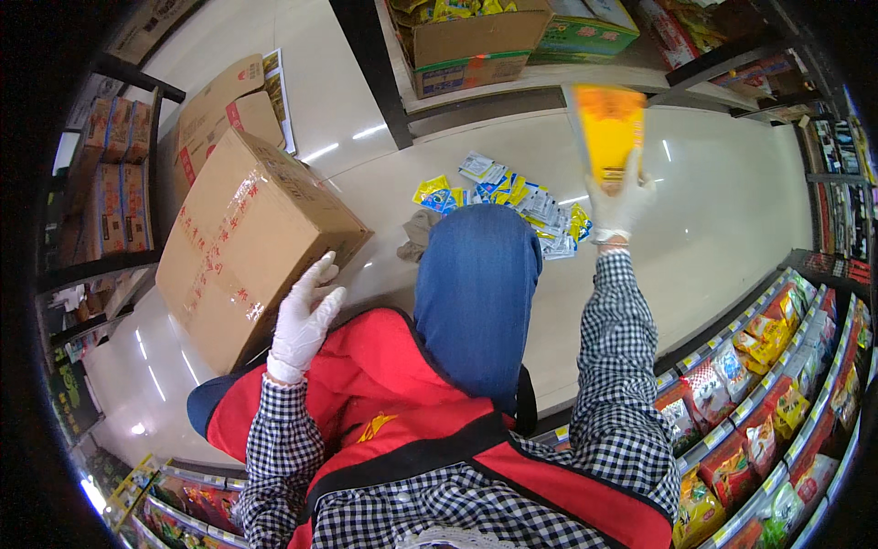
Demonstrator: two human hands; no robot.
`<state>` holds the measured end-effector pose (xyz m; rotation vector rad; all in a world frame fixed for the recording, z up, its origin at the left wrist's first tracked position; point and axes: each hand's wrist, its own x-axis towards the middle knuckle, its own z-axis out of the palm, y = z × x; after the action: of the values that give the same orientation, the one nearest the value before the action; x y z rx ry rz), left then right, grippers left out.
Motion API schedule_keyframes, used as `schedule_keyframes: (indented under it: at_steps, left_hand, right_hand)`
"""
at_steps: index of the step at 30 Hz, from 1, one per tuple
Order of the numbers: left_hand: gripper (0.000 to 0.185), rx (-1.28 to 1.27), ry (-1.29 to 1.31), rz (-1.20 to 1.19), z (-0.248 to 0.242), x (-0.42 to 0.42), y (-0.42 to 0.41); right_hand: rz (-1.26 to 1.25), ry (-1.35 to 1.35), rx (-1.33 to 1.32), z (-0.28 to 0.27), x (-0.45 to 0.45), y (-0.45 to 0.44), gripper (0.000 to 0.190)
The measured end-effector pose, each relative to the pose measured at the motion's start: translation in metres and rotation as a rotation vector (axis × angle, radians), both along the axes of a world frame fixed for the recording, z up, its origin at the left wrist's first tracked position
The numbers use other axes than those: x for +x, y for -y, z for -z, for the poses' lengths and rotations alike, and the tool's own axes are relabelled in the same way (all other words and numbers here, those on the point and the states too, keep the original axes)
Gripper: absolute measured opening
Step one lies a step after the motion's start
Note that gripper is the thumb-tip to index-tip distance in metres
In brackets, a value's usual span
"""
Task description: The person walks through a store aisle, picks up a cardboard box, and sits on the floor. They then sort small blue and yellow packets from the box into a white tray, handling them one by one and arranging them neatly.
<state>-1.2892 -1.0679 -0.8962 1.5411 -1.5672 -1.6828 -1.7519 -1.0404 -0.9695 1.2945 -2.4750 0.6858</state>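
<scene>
My right hand [621, 199], in a white glove, is stretched out ahead and grips a yellow and orange packet [609, 134] by its lower end. The packet is slightly blurred. White-gloved too, my left hand [307, 316] has its fingers apart and holds nothing. It is beside a large taped cardboard carton [226, 254] bearing red writing; whether it touches the carton I cannot tell. Beyond my bent knee, a pile of small yellow, blue and silver sachets [542, 206] lies on the floor, partly hidden by the knee. A crumpled grey-brown cloth [417, 233] lies next to it.
Shelving with an open carton of yellow packets [473, 48] and a green box [583, 34] stands ahead. Flattened cardboard [226, 110] leans behind the large carton. Tiered shelves of bagged goods [748, 384] curve along the right. Stacked boxes [120, 178] fill the left rack.
</scene>
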Motion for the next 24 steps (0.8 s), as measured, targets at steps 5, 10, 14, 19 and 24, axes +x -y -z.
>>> schedule_keyframes:
  at_steps: [5,10,14,19,24]
  left_hand:
    - [0.051,0.051,-0.263,-0.165,-0.061,0.009,0.005]
    - [0.082,-0.102,-0.644,-0.101,-0.089,0.011,0.006]
    - [0.100,-0.469,-0.545,-0.211,-0.099,0.028,0.007]
    - [0.040,-0.097,-0.526,-0.701,-0.083,0.114,0.022]
    - [0.044,-0.185,-0.426,-0.856,-0.030,0.225,0.058]
  right_hand:
    - [-0.382,1.297,-0.647,-0.112,0.037,-0.029,0.065]
    - [-0.598,1.608,-0.516,-0.177,0.136,-0.019,0.055]
    - [-0.843,1.565,-0.151,-0.182,0.250,0.027,0.060]
    - [-1.234,1.129,0.039,-0.192,0.249,0.057,0.055]
    - [-0.808,0.954,-0.143,-0.125,0.130,0.085,0.047]
